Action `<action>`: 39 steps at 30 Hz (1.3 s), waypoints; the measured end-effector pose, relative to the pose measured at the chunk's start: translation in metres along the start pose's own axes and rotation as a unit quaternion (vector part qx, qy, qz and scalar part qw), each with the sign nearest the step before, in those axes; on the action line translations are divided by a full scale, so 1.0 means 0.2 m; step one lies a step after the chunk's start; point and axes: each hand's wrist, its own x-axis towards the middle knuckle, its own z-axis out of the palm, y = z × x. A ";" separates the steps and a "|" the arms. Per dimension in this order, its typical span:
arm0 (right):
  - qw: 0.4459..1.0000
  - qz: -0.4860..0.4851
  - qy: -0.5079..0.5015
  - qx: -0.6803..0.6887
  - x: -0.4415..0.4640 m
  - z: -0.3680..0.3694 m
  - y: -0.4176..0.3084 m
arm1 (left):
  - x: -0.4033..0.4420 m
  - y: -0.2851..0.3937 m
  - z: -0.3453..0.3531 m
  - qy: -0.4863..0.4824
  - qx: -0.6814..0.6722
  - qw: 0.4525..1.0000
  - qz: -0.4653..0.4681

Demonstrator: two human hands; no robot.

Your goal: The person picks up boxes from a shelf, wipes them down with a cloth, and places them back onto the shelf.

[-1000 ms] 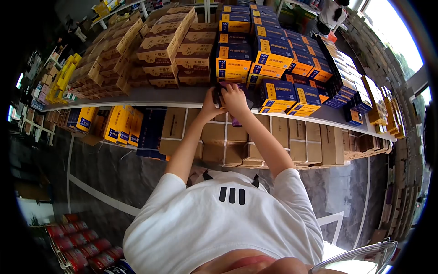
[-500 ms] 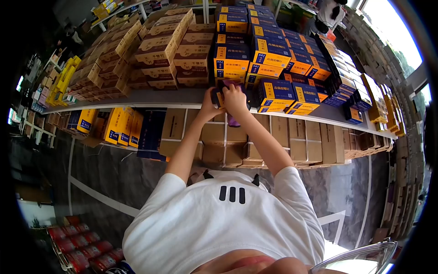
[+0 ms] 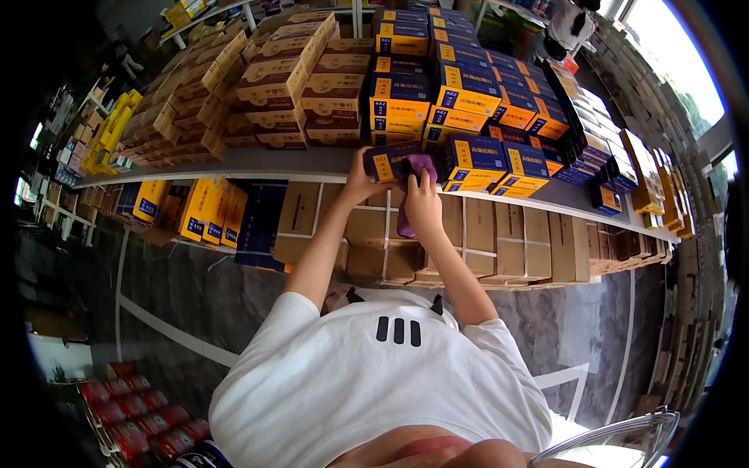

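Left: brown cartons (image 3: 273, 84) stacked on the shelf (image 3: 257, 173), beyond and left of the hands.

Then the left hand (image 3: 360, 181), curled around the left end of the blue-and-yellow box (image 3: 382, 164). Fingers at that end, thumb toward the near side. It's the hand nearer the box's left end and looks like the one carrying the grip.

Box is at the shelf's front edge, between the hands and a bit past them. Long axis runs roughly left-right, across the body, slightly skewed. Can't tell if its underside touches the shelf.

Right hand (image 3: 424, 204) is at the right end, fingers bunched and pinching a purple cloth (image 3: 423, 163). Cloth lies at that end of the box; a loose part hangs below the hand, in front of the shelf edge. Finger contact with the box itself: can't tell.

Right of that: blue-and-orange boxes (image 3: 474, 156), just beside the cloth, not held.
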 end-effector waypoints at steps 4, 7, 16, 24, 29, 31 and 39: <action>0.992 0.049 -0.036 0.106 -0.11 -0.09 0.06 | 0.01 0.00 0.00 0.004 -0.002 1.000 0.007; 0.992 0.007 0.006 0.127 -0.06 -0.16 0.02 | 0.01 -0.04 0.01 0.003 0.001 1.000 0.004; 0.994 -0.048 -0.064 0.075 0.13 0.06 -0.10 | 0.03 -0.09 0.02 0.003 -0.024 1.000 -0.018; 0.991 0.041 -0.126 -0.017 0.21 -0.12 0.00 | 0.02 0.02 -0.01 -0.006 0.008 0.999 -0.046; 0.992 -0.076 -0.087 0.044 0.34 0.01 -0.12 | 0.00 -0.10 0.02 0.009 -0.003 1.000 -0.008; 0.992 -0.051 -0.103 0.055 0.37 0.13 -0.09 | 0.00 -0.09 0.01 0.009 0.010 1.000 -0.025; 0.990 0.049 -0.131 -0.012 0.45 0.17 0.03 | 0.00 -0.08 0.01 -0.012 0.008 0.999 -0.052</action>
